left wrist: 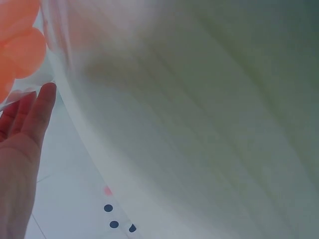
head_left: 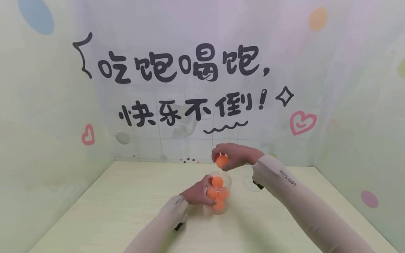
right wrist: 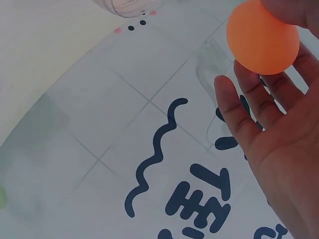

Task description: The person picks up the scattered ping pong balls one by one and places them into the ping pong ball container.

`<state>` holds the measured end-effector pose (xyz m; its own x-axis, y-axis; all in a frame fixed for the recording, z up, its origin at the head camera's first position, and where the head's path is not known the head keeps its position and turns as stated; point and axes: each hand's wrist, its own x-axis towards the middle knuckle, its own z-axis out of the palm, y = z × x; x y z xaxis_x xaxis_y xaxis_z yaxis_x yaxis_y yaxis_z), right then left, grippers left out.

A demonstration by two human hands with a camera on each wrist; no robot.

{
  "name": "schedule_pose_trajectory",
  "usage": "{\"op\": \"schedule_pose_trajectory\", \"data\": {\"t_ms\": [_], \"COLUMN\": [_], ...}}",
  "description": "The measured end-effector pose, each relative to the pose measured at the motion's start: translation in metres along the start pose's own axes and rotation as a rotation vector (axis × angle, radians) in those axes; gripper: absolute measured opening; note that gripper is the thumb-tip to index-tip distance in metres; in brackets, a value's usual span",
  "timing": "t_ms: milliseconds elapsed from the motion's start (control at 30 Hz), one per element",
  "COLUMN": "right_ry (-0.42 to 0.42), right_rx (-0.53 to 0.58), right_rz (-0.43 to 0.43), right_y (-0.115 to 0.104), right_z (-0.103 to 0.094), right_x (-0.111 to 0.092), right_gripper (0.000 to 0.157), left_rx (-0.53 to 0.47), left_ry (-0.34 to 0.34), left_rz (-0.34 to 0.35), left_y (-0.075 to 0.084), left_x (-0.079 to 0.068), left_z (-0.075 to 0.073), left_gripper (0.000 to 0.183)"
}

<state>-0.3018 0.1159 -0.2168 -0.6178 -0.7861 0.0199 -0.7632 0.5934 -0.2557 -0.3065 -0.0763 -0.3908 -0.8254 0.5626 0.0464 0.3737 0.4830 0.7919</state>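
Observation:
A clear jar [head_left: 228,186] stands on the table with several orange balls [head_left: 217,182] inside it. My left hand [head_left: 197,192] grips the jar from its left side, thumb toward the front. In the left wrist view, the fingers of the left hand [left wrist: 30,124] lie against the jar wall below the balls. Above and just behind the jar's open mouth, my right hand [head_left: 235,154] pinches one orange ball [head_left: 222,162]. The right wrist view shows this ball [right wrist: 262,37] between the thumb and the fingers of the right hand [right wrist: 279,129].
A clear round lid [head_left: 251,183] lies on the pale wooden table [head_left: 126,203], right of the jar and partly behind the right sleeve. Printed curtains with dark lettering enclose the table at the back and both sides.

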Motion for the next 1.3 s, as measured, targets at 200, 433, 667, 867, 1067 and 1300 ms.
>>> {"op": "schedule_pose_trajectory", "data": {"t_ms": [200,433,667,867,1067,1300], "right_ry": [-0.015,-0.015,-0.036,-0.039,-0.056,-0.055], "right_rx": [-0.002,-0.004,0.008,-0.002,-0.003,0.013], "right_rz": [0.021,0.032,0.050,0.049,0.076,0.098], "right_y": [0.0018,0.0047,0.0038,0.0029,0.0039,0.0054], "right_z": [0.0013,0.0009,0.0018,0.0035,0.0047,0.0066], "right_x": [-0.0009,-0.0031,-0.0010,-0.0003,-0.0009,-0.0034], "right_gripper": [0.032,0.037,0.036,0.036,0.037,0.039], "left_rx": [0.010,0.015,0.008,0.003,0.006,0.018], "left_ry": [0.001,-0.001,-0.005,-0.002,0.000,0.008], "left_rz": [0.010,0.036,0.009,-0.007,-0.005,0.032], "left_y": [-0.0022,-0.0037,-0.0038,-0.0047,-0.0018,-0.0028], "left_x": [0.0016,0.0022,0.0015,0.0013,-0.0003,0.0004], "left_z": [0.0023,0.0010,-0.0004,-0.0009,-0.0011,-0.0016], "left_gripper": [0.084,0.083,0.080,0.081,0.082,0.083]}}
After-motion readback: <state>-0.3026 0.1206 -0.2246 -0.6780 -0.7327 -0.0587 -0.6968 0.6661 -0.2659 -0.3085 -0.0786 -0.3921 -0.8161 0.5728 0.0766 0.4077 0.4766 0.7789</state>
